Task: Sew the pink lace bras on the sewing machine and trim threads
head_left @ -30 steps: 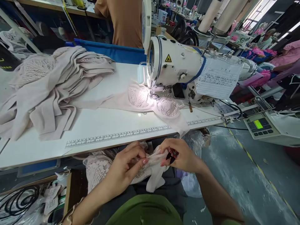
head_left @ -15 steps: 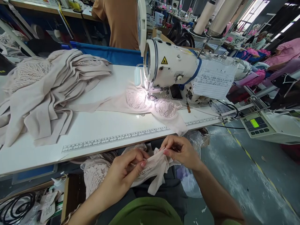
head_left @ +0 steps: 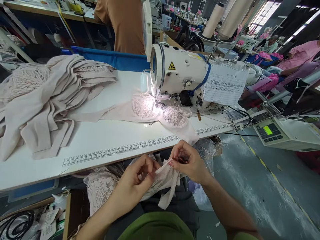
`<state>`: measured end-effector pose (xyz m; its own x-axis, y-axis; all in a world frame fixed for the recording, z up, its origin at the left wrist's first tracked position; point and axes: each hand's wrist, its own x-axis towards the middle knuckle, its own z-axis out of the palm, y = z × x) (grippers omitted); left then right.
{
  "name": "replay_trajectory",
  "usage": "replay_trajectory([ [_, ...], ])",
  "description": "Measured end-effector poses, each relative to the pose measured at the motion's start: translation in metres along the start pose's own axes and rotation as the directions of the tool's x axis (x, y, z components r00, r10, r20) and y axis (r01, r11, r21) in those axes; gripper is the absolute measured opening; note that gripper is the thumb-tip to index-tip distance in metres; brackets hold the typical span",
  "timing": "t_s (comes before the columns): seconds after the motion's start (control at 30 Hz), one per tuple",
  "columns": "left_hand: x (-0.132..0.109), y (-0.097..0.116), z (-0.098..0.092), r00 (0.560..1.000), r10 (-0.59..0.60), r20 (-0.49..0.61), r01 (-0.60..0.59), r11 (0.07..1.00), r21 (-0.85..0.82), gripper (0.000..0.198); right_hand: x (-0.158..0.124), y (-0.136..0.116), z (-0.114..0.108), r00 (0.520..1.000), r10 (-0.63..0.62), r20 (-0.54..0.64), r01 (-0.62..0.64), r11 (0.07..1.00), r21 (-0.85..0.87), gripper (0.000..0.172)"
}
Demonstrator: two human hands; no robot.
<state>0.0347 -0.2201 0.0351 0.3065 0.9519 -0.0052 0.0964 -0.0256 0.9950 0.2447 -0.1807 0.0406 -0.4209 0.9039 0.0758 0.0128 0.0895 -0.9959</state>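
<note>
Over my lap, my left hand [head_left: 138, 178] pinches the edge of a pale pink lace bra piece [head_left: 161, 183] between thumb and fingers. My right hand [head_left: 188, 162] grips the same edge a short way to the right, so the edge runs taut between them. Something small and dark shows inside the curled right fingers; I cannot make out what it is. A loose strip of the cloth dangles below. Beyond my hands, a pale pink bra [head_left: 175, 116] with lace cups lies under the needle area of a white sewing machine [head_left: 180, 65], lit by its lamp.
A heap of pale bra pieces [head_left: 57, 96] covers the left of the white table [head_left: 100, 140]. A printed ruler [head_left: 120, 148] runs along its front edge. More lace pieces [head_left: 101, 190] hang at my lap. A box of odds and ends [head_left: 47, 213] stands lower left, a control box [head_left: 282, 133] right.
Both hands stay on the cloth edge; the left fingers have curled in more, and the right hand has turned slightly, showing something dark within its fingers. The view has shifted a little.
</note>
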Motion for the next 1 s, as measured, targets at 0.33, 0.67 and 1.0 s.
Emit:
replay_trajectory([
  [0.33, 0.012, -0.006, 0.016, 0.986, -0.128, -0.108, 0.142, 0.981, 0.131, 0.03, 0.0, -0.005, 0.007, 0.999, 0.041, -0.001, -0.04, 0.99, -0.137, 0.02],
  [0.67, 0.017, -0.009, 0.012, 0.974, -0.223, -0.031, 0.216, 0.966, -0.144, 0.03, 0.002, 0.0, -0.012, 0.981, 0.092, 0.17, -0.037, 0.952, -0.305, 0.057],
  [1.0, 0.018, -0.01, 0.01, 0.977, -0.212, 0.02, 0.212, 0.975, -0.071, 0.031, 0.008, -0.004, -0.002, 0.951, 0.192, 0.243, -0.165, 0.978, -0.128, 0.034],
])
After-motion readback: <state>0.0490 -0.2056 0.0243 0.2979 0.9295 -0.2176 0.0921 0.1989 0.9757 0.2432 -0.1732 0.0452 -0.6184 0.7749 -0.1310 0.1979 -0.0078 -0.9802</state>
